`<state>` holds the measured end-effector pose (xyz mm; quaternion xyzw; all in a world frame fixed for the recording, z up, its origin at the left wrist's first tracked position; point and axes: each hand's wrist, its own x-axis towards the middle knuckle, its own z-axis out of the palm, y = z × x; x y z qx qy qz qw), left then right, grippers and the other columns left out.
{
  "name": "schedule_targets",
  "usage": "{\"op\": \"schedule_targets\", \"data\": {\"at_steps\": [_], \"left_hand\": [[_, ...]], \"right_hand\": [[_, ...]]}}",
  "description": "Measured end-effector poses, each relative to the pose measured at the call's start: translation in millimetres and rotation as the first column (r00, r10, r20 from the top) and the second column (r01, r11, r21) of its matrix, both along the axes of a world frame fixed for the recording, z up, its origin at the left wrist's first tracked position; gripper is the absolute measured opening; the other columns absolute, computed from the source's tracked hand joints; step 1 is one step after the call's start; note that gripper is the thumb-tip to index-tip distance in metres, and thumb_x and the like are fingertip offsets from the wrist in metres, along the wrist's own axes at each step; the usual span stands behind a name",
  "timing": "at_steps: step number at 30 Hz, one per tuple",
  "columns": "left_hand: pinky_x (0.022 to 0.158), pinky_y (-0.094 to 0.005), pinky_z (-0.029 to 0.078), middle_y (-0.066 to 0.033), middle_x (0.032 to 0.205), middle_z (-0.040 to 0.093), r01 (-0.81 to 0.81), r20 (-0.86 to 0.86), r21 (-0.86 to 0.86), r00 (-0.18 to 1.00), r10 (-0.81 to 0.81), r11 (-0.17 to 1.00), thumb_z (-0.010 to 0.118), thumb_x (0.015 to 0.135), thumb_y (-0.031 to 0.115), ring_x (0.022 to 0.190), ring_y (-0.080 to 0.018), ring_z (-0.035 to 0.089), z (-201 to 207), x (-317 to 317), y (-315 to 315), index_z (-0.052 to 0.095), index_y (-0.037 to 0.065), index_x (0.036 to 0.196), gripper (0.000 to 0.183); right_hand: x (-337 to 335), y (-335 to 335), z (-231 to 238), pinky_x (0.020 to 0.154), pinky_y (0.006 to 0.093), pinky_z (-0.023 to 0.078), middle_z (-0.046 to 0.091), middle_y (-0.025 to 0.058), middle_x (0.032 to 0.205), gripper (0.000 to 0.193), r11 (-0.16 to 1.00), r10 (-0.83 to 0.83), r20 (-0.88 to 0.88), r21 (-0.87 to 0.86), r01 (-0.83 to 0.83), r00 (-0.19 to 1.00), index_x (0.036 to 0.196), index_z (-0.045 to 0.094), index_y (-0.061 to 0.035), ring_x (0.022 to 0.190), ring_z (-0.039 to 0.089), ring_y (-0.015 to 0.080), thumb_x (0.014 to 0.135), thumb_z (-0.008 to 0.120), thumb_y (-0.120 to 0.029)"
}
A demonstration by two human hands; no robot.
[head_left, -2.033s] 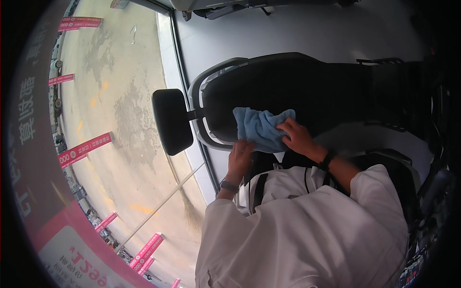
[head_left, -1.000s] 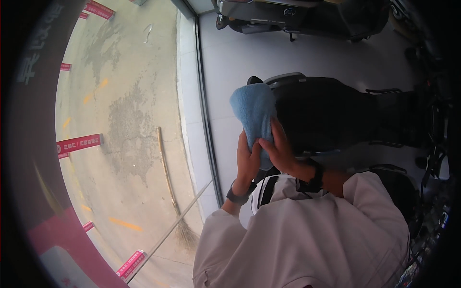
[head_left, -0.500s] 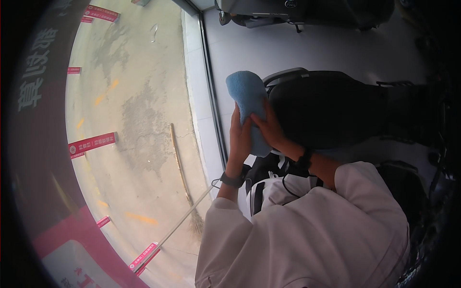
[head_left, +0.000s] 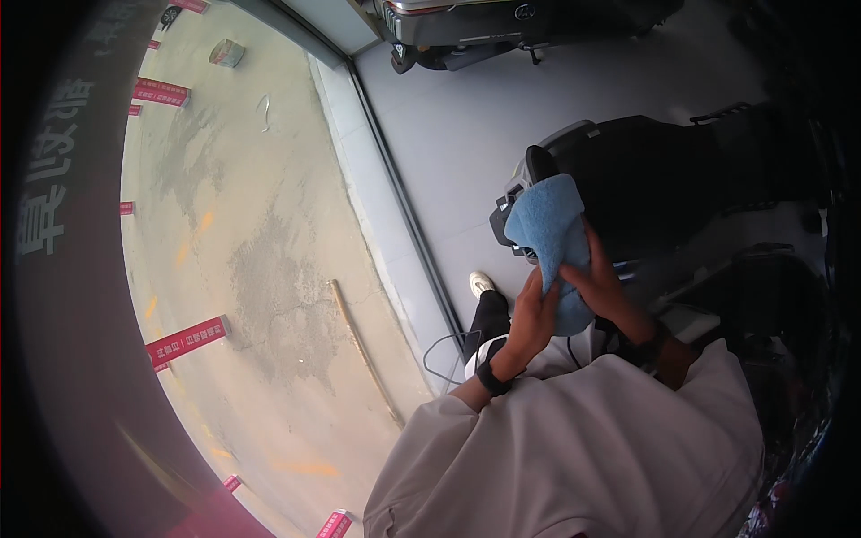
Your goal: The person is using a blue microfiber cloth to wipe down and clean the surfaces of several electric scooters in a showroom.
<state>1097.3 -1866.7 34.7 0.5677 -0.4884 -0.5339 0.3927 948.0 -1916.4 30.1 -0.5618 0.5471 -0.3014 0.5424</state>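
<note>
A folded light-blue towel cloth (head_left: 549, 213) is held between my two hands, in front of my body. My left hand (head_left: 535, 314) grips its lower left side, the fingers pointing up along it. From the right, my right hand (head_left: 596, 280) closes on the cloth's edge, its thumb lying across the front. The cloth's upper part flops over to the left. Just beyond it is the end of a dark scooter (head_left: 619, 179) with a long black seat; the cloth covers a bit of that end. Dark bands circle both my wrists.
Another dark scooter (head_left: 529, 27) stands at the far side on the grey tiled floor (head_left: 430, 117). A metal door track (head_left: 404, 193) divides the tiles from concrete on the left, where a broom handle (head_left: 363, 350) lies. Further scooters crowd the right.
My hands and the cloth have shifted right and nearer my body, and the cloth's top now folds over. The view has turned, bringing a shoe and the scooter's end into sight.
</note>
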Motion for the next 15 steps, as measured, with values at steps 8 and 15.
{"op": "schedule_targets", "data": {"at_steps": [8,15], "left_hand": [[0.089,-0.035,0.047,-0.0184,0.11,0.064,0.374,-0.287,0.116,0.899,-0.33,0.92,0.043,0.101,0.021,0.102,-0.0222,0.061,-24.1,31.1,4.6,0.044,0.002,0.133,0.037],[0.075,-0.0421,0.047,-0.029,0.091,0.059,0.526,-0.1,0.017,0.847,-0.522,0.851,0.048,0.096,0.015,0.085,-0.0448,0.059,-1.2,52.2,-24.5,0.05,-0.004,0.106,0.021]], "right_hand": [[23.6,44.4,3.6,0.109,0.0485,0.029,0.027,0.0225,0.149,0.081,0.95,-0.254,-0.364,-0.266,0.161,0.896,0.15,0.018,-0.0079,0.136,0.032,0.0395,0.083,0.062,-0.017],[28.6,46.8,31.4,0.104,0.0451,0.037,0.039,0.0206,0.144,0.061,0.976,-0.195,-0.581,-0.196,0.098,0.79,0.145,0.034,-0.0075,0.13,0.043,0.0371,0.089,0.058,-0.008]]}}
